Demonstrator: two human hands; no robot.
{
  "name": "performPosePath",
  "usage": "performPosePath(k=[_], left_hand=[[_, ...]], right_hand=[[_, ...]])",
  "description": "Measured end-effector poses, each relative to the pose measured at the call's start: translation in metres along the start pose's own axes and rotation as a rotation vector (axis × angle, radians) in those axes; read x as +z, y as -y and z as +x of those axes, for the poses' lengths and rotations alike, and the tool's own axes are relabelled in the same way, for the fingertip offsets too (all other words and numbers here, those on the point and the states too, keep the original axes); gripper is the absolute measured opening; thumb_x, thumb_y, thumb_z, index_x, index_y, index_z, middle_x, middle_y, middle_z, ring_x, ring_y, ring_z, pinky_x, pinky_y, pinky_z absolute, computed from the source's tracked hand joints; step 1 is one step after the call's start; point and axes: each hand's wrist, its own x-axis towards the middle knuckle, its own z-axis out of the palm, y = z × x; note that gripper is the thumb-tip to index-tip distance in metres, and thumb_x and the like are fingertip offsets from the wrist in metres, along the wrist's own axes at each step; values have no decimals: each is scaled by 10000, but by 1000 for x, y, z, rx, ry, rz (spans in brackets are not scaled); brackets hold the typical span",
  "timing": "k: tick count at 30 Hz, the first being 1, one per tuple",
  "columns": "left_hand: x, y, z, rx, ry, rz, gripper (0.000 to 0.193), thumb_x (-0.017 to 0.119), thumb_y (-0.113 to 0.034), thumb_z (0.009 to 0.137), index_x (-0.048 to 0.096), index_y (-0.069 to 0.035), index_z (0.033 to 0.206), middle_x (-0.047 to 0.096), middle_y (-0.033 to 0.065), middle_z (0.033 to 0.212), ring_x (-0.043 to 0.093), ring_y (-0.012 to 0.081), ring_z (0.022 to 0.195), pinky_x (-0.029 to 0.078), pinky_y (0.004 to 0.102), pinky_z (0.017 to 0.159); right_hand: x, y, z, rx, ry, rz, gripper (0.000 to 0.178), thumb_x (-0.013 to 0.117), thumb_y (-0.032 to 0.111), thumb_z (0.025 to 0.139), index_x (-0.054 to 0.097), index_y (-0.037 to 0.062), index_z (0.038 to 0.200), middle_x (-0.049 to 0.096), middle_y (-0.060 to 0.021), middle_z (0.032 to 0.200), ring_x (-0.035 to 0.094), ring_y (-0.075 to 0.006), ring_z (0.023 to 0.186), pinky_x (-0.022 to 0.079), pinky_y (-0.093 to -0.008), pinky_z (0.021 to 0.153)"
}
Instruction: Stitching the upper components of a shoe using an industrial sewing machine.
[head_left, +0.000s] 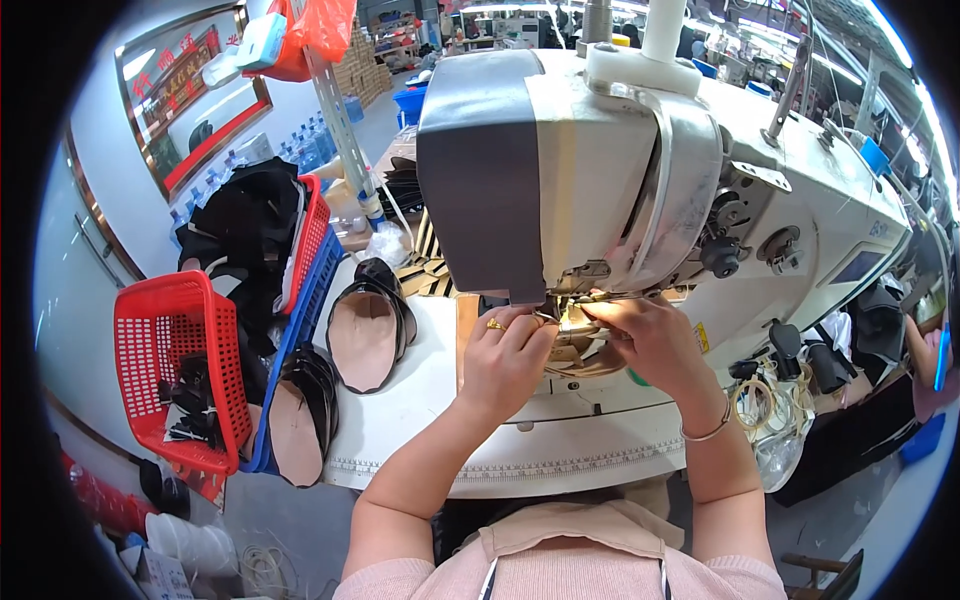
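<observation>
Both my hands meet under the head of a large white and grey sewing machine [590, 180], in the light beside its needle area. My left hand [503, 352], with a ring on one finger, is closed, its fingertips pinching the near left edge of a beige, curved shoe piece [578, 358]. My right hand [650, 338], with a bangle at the wrist, is closed on the right side of the same piece. The fingertips and machine parts hide the needle and much of the piece.
Black shoe uppers with beige linings [362, 340] lie stacked on the white machine table [420, 435], left of my hands. More uppers [297, 432] stand at its left edge. A red basket [225, 375] holds black pieces. Tape rolls [755, 405] hang at the right.
</observation>
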Motion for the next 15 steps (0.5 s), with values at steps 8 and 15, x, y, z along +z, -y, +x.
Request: performPosePath(k=[8, 15], left_hand=[[4, 0, -5, 24, -10, 33, 196, 610, -36, 653, 584, -80, 842, 555, 31, 854, 580, 213, 810, 449, 357, 817], [6, 20, -8, -860, -214, -590, 378, 678, -102, 729, 568, -64, 1089, 611, 72, 1001, 543, 218, 1006, 402, 359, 910]], right_hand=[[6, -7, 4, 17, 28, -27, 232, 657, 137, 763, 674, 167, 992, 635, -46, 721, 576, -240, 753, 461, -353, 706], [12, -16, 3, 16, 37, -23, 284, 663, 107, 727, 674, 166, 1004, 631, -49, 716, 571, -243, 748, 457, -347, 716]])
